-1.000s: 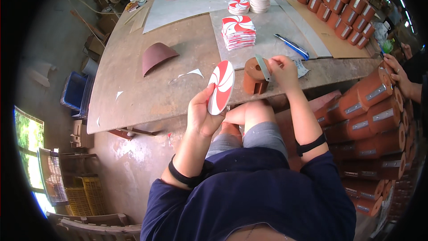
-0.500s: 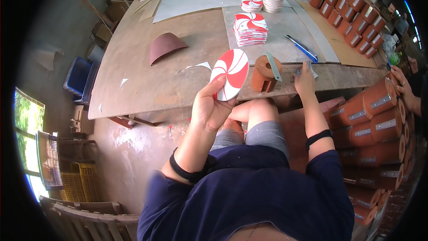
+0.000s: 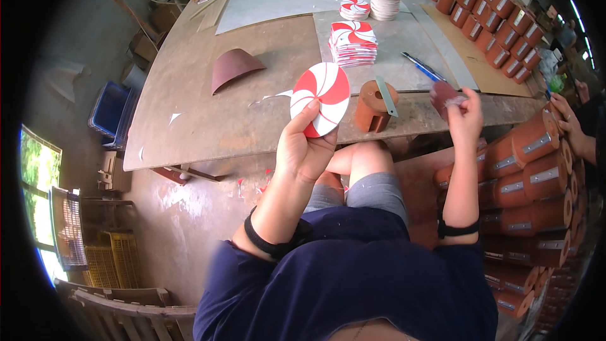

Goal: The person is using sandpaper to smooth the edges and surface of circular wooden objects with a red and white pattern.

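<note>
In my left hand (image 3: 302, 150) is a round disc (image 3: 329, 95) with a red and white swirl, its patterned face toward me and my thumb pressed on it. Beyond the table's front edge on the right, my right hand (image 3: 468, 120) pinches a small folded piece of dark reddish-brown sandpaper (image 3: 443, 96). Between the two hands stands a brown slotted cylinder (image 3: 367, 112) with a pale green flat strip (image 3: 386, 96) leaning across its top. A blue utility knife (image 3: 424, 67) lies behind it. Farther back rises a stack of squarish swirl-printed pieces (image 3: 353, 47).
A curved sheet of sandpaper (image 3: 235, 71) and white paper scraps lie on the wooden table (image 3: 189, 113). Round swirl discs (image 3: 385, 6) are stacked at the back. Brown cylinders (image 3: 533, 145) are piled on the right, beside another person's hand (image 3: 571, 123).
My right hand has picked up the sandpaper from the table and moved right with it. The left hand has shifted slightly, turning the disc's face more toward me.
</note>
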The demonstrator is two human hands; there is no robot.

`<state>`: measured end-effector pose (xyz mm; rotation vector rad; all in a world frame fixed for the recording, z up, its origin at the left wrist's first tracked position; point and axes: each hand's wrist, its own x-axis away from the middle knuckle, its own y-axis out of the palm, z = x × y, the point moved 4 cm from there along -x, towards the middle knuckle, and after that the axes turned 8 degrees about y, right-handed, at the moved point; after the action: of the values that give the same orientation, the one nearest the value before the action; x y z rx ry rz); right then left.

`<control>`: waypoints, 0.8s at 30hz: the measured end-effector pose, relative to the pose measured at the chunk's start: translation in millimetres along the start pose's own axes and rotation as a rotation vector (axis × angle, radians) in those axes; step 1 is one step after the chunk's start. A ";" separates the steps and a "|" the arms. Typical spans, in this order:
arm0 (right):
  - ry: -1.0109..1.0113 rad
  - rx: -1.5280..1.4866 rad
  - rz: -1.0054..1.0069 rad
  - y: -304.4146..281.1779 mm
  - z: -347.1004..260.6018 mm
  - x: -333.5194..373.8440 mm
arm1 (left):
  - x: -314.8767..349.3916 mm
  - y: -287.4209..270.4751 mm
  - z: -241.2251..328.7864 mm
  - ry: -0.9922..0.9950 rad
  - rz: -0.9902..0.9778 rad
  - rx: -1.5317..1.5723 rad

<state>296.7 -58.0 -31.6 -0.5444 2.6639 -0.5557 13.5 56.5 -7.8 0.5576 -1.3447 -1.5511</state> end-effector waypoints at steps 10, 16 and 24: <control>0.305 -1.252 -0.651 20.5 -69.0 114.0 | 16.4 16.9 -21.1 -0.166 -0.556 -0.117; 0.500 -1.266 -1.068 34.9 -75.0 141.1 | 18.6 4.9 -14.4 -0.110 -0.546 -0.241; 0.405 -1.318 -1.404 34.8 -58.0 106.7 | 24.4 6.1 -14.4 -0.094 -0.463 -0.235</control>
<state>170.6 -57.5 -25.9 -2.8552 2.1313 1.0711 17.3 28.8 -0.3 0.6855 -1.1268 -2.1022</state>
